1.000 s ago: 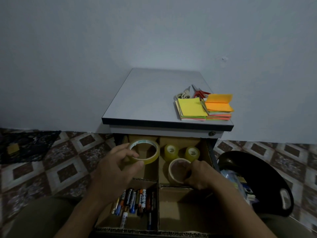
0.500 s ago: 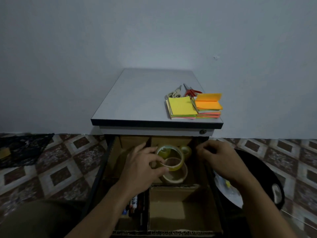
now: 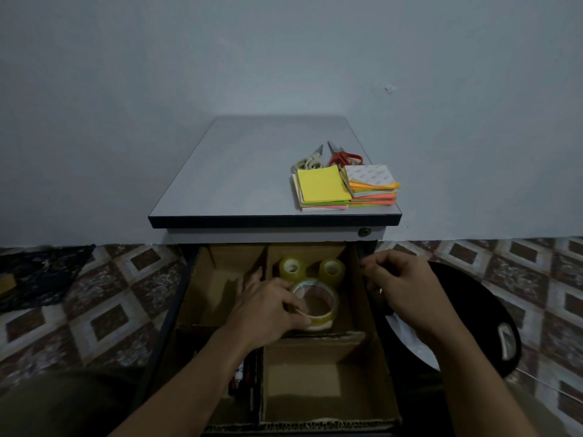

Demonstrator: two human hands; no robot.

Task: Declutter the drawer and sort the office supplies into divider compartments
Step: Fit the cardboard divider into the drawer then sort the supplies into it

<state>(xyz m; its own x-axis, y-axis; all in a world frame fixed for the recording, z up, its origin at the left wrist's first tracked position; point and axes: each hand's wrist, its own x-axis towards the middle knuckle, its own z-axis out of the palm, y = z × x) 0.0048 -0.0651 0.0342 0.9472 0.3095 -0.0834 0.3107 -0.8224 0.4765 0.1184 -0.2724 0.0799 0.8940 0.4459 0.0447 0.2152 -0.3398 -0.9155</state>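
Clear tape roll (image 3: 315,302) is gripped by the left hand (image 3: 268,310) in the far right compartment (image 3: 306,252), beside small rolls (image 3: 291,268). Sticky notes (image 3: 323,186) and scissors (image 3: 342,157) are left unsorted on top. Whether the right hand (image 3: 403,288) holds anything cannot be told.

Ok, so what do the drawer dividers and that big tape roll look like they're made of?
The drawer dividers look like brown corrugated cardboard, matte; a fluted edge shows along the front. The big tape roll, gripped by the left hand, looks like clear, glossy, yellowish film, probably plastic, since its rim catches light. Its core is hard to make out.
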